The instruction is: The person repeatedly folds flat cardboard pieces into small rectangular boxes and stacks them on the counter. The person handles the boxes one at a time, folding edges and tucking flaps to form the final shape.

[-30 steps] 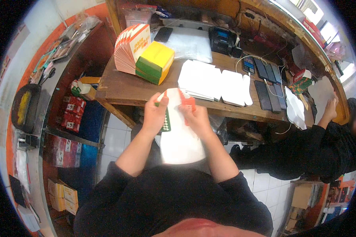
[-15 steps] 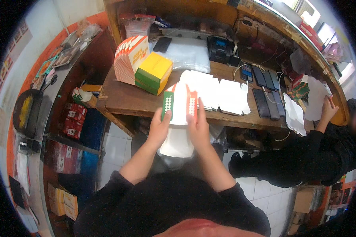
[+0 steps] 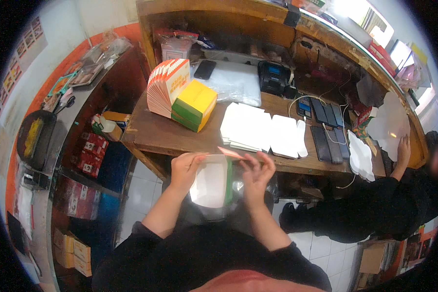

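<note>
Over my lap is a partly folded paper food box, with a white inside and a green side panel; its orange flap is turned up at the far edge. My left hand is closed on the box's far left edge, fingers and thumb pinched together. At the flap's right end is my right hand, fingers bent and apart, the fingertips at the flap. On the wooden table beyond stand a fanned stack of folded orange-and-white cartons and a yellow-and-green box. Flat white box blanks lie right of them.
Several phones and cables lie on the table's right, beside a white cut-out sheet. A black card terminal and clear plastic bags are farther back. Another person's hand is at a large pale sheet at the right.
The box has turned and tipped, so its white inside now faces up. My left hand has shifted to its far left edge, and my right hand's fingers have spread. The view has shifted slightly.
</note>
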The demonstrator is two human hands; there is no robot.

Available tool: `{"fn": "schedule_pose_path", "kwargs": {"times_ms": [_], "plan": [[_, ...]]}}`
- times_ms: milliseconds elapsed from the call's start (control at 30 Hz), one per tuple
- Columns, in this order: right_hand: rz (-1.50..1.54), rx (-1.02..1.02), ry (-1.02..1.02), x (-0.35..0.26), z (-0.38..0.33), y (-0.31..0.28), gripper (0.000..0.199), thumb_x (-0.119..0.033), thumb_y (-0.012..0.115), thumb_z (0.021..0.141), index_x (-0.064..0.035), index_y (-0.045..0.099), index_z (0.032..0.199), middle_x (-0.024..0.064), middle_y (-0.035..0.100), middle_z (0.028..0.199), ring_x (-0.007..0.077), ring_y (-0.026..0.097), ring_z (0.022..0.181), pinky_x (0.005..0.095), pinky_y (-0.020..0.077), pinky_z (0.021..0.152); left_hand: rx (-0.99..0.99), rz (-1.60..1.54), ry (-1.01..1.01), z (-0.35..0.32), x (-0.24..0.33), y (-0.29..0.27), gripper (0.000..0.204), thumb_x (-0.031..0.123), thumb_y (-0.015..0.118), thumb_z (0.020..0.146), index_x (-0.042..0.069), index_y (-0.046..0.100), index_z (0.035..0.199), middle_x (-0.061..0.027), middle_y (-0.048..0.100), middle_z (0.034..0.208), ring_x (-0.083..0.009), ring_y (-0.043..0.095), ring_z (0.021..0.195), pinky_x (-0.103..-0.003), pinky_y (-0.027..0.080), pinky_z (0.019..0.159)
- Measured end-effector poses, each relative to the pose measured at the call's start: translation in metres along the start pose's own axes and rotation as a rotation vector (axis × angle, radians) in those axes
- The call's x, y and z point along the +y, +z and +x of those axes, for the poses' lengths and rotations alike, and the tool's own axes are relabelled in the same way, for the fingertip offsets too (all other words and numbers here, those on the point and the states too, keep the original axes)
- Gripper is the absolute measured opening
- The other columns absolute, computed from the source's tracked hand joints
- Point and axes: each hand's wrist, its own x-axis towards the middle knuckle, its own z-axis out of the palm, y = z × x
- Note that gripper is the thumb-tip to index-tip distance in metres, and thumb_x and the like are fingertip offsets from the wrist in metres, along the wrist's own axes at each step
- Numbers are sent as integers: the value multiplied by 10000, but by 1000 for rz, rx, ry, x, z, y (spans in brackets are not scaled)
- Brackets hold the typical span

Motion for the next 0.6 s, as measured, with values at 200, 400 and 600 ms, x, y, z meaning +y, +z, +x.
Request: {"fn": "schedule_pose_path", "kwargs": {"times_ms": [200, 400, 600], "plan": [[-63, -62, 120, 28, -33, 26, 787, -171, 669, 859, -35, 156, 1440, 153, 233, 1490, 344, 212, 1425, 494, 186, 1150, 46, -73, -35, -4, 1, 0, 156, 147, 668, 882, -1, 717, 880, -109, 703, 770, -206, 668, 702, -295, 506, 676], [272, 41, -120, 19, -17, 49, 722, -178, 628, 886, -89, 193, 1455, 136, 252, 1485, 335, 260, 1400, 437, 199, 1153, 295, -182, -30, -5, -18, -7, 252, 177, 588, 963, -32, 668, 849, -101, 691, 752, -167, 670, 662, -288, 522, 648], [48, -154, 338, 49, -40, 45, 761, -257, 582, 938, -133, 106, 1519, 124, 205, 1531, 279, 265, 1404, 409, 244, 1144, 435, -365, -281, 6, -1, -7, 343, 255, 527, 1007, -33, 625, 849, -107, 665, 741, -173, 657, 604, -293, 510, 591]]}}
